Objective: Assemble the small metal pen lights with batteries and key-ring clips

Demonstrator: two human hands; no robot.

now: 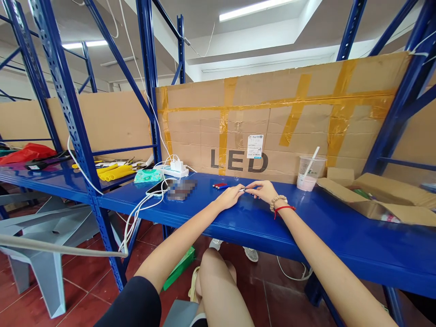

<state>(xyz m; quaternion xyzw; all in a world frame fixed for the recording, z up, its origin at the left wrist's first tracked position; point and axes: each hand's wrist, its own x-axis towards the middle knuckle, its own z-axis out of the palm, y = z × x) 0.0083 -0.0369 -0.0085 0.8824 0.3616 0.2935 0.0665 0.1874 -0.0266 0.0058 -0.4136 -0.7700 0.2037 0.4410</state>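
Observation:
Close together over the blue shelf top (204, 218), my two hands meet fingertip to fingertip. My left hand (230, 197) is closed, its fingers pinching a small whitish and dark piece (242, 189) too tiny to name. From the other side, my right hand (265, 190) is also closed in a pinch at the same spot; fingers hide most of what it holds. Just beyond my left hand lie a few small red and blue slim pieces (220, 186), possibly pens or their parts.
To the right stand a plastic cup (309, 175) with a straw and an open cardboard box (381, 197). On the left are a white power strip (175, 169), tangled white cables (146, 200), a teal packet (148, 175) and yellow rolls (116, 172). A taped cardboard sheet (200, 136) closes off the back.

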